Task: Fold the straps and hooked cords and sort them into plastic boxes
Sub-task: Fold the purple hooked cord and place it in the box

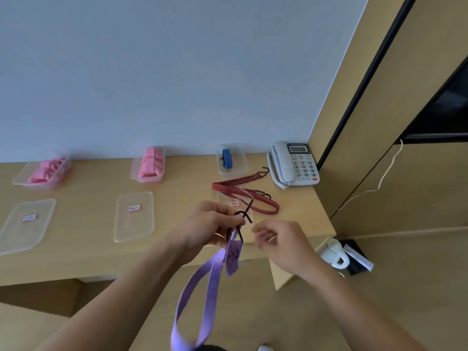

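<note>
Purple flat elastic cord (202, 282) with dark metal hooks (244, 216): held up at centre, over the near edge of the light wooden desk (83, 193). It hangs doubled in a long loop below the desk edge.

Left hand (212, 224): forearm raised from near left, fingers curled, pinching the cord just under its hooks.

Right hand (281, 241): just right of the hooks, apart from the cord, blurred; fingers loosely bent, nothing in it.

Red-and-black striped hooked cord (243, 192): loose on the desk, just beyond the hands.

Far side, right to left: grey desk telephone (295, 163), clear plastic box (241, 171) holding a folded blue striped cord (228, 158), and clear box (134, 173) of folded pink straps (149, 163).
</note>
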Action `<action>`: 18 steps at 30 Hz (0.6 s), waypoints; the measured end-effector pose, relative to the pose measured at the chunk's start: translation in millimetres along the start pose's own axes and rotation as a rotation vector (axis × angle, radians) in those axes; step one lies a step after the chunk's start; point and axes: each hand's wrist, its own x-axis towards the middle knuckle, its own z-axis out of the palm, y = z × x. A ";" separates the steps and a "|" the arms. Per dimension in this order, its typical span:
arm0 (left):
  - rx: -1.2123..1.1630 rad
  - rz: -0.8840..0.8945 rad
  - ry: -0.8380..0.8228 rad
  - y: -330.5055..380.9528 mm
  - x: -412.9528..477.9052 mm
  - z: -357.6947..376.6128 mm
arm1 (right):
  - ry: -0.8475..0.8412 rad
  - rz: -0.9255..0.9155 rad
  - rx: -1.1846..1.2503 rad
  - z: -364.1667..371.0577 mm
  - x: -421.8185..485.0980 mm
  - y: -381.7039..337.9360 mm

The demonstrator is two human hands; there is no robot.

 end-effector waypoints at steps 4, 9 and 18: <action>0.073 0.012 0.061 8.7 -3.0 25.3 | 0.300 -0.042 0.262 -27.8 -3.6 -0.7; 0.073 0.087 0.077 14.4 -8.5 42.6 | 0.202 -0.111 0.514 -44.9 -0.9 -11.1; -0.060 0.269 0.112 27.2 -13.6 63.4 | 0.000 -0.140 0.840 -60.3 -2.6 -19.9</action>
